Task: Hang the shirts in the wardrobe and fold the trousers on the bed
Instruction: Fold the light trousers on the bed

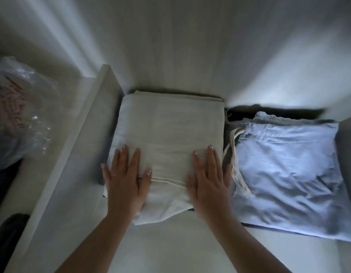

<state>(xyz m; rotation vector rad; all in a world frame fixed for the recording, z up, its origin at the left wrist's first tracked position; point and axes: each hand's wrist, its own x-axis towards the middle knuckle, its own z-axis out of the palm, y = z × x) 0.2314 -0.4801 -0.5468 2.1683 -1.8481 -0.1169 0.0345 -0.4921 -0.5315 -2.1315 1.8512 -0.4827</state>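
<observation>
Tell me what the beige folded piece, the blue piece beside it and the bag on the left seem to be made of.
Beige piece: matte woven cloth, perhaps linen or cotton; faint weave, crisp stacked fold edges. Blue piece: softer cloth, likely cotton, with soft rumpled creases and a pale drawstring. Bag: thin clear plastic film; glossy glints, crinkles, contents showing through.

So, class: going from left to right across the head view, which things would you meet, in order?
plastic bag → white divider panel → left hand → right hand, both flat on the folded beige trousers → white drawstring → folded light blue trousers
</observation>
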